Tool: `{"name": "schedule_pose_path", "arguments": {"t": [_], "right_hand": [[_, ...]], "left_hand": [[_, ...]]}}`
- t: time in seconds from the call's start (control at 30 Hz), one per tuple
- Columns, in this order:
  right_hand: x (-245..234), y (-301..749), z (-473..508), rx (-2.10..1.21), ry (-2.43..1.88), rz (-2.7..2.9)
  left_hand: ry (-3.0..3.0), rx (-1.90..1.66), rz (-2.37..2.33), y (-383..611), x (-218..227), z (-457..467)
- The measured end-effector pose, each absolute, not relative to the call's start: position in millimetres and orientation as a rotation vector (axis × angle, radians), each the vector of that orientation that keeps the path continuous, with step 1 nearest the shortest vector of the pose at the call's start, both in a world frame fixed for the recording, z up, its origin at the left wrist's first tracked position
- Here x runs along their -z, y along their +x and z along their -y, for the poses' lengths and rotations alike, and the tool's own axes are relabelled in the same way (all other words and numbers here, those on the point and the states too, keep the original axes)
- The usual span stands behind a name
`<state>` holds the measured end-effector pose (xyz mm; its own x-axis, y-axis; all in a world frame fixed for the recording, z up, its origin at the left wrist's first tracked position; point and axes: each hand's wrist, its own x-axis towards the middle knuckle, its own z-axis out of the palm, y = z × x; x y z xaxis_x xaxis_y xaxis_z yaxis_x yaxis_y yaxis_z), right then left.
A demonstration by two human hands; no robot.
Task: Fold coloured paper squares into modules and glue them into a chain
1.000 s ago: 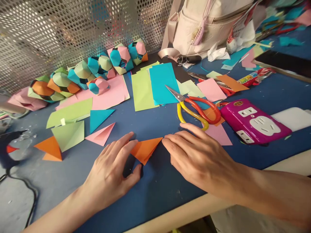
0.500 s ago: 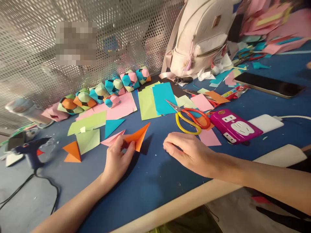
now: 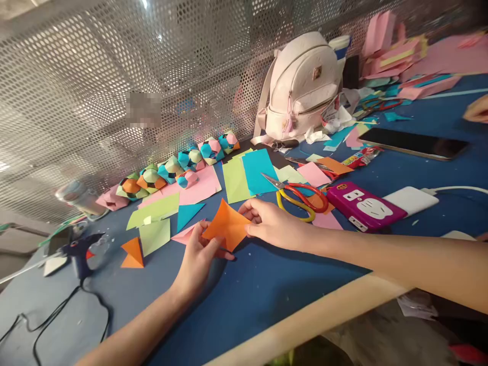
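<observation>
An orange square of paper (image 3: 227, 226), turned corner-up, is held between my two hands just above the blue table. My left hand (image 3: 202, 254) pinches its left corner between thumb and fingers. At the opposite corner my right hand (image 3: 269, 222) grips it, fingers curled. Behind my left fingers lies a pink folded paper (image 3: 187, 235), partly hidden. Close by are a blue paper triangle (image 3: 189, 214), a light green square (image 3: 154, 238) and an orange folded piece (image 3: 133, 253). Red and yellow handled scissors (image 3: 295, 195) lie just beyond my right hand.
Several folded paper balls (image 3: 152, 178) line the perforated metal screen. A glue gun (image 3: 81, 254) with a black cord stands at left. A purple power strip (image 3: 366, 206), a phone (image 3: 414, 143) and a backpack (image 3: 305, 91) are at right, with another person's hand (image 3: 476, 109) at the edge.
My right hand has moved left and taken hold of the orange paper. The paper, creased and edge-on before, is now spread out facing me. The view has shifted, and another person's hand shows more.
</observation>
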<state>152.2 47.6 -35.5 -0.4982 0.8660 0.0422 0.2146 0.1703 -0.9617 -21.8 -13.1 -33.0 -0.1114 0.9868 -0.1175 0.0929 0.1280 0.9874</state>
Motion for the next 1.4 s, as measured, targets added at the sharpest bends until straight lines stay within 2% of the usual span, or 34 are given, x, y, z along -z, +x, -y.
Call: {"name": "schedule_pose_path", "arguments": {"t": [0.37,0.6,0.73,0.93,1.1,1.4], "right_hand": [[36,174,-61,-1.12,-1.05,1.966],[38,179,-64,-1.223,-1.036,1.907],[32,182,-62,-1.281,-1.02,1.985],[38,183,-64,-0.954,-1.071,2.161],[48,183,-68,-0.906,-1.03,2.185],[64,183,-70,-0.556,-0.88,2.457]], "left_hand": [[0.791,-1.115,-1.266,-5,32,-20],[0.855,-1.109,-1.172,0,40,-17],[0.996,-1.092,-1.281,-8,42,-16],[1.524,-0.888,-1.566,-15,45,-16],[2.02,-0.85,-1.598,-18,50,-17],[2.167,-0.739,-1.591,-28,56,-21]]}}
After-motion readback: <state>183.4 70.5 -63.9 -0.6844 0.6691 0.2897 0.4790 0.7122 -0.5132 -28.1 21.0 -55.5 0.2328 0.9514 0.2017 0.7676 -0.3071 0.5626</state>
